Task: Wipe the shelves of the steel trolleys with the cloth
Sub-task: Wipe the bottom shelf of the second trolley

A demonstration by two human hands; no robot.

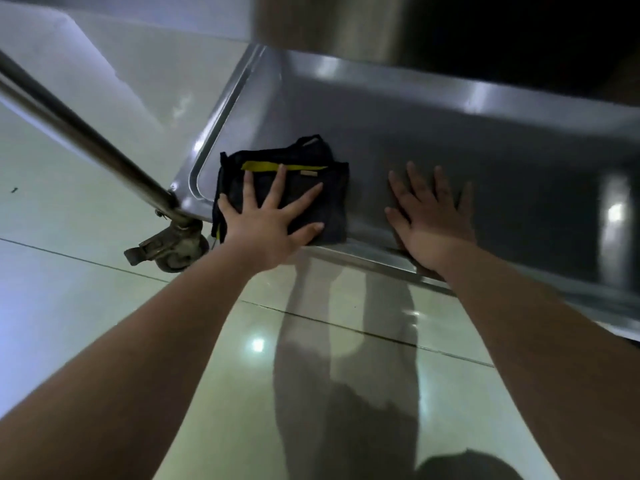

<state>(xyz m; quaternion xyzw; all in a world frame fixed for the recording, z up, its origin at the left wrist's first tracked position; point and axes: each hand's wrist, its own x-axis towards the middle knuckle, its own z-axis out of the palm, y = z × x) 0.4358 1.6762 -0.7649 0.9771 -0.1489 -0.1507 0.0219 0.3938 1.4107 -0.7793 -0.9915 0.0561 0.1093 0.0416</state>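
**A:** Where is our cloth (329,199) now?

**B:** It is on the trolley's bottom shelf (502,161), left of centre in the frame, close to the shelf's rounded corner and near rim. Our left hand (266,216) presses it flat with the grip wide and the fingers spread, nothing curled round it. Our right hand (429,223) lies flat on bare steel just right of the cloth. Its grip is wide too, and it holds nothing.

**A:** What could go wrong from here?

**B:** We only have a flat palm on the cloth, so we judge it could bunch up or slip out from under us on a hard push. Its lower left corner seems to reach over the near rim, so a stroke towards us could drag it onto the floor (104,341). The wheel (173,247) at lower left may roll if we lean on the shelf, and we cannot tell whether its brake is on. The upper shelf (329,26) at the top of the frame sits low, so we could knock an arm on it when we reach for the dark far side.

**A:** And how does the cloth look?

**B:** It is dark, nearly black, and folded to a rough square. It has a yellow strip along its far edge, a small tan label and a loop sticking out at the top. We cannot tell whether it is wet or dry.
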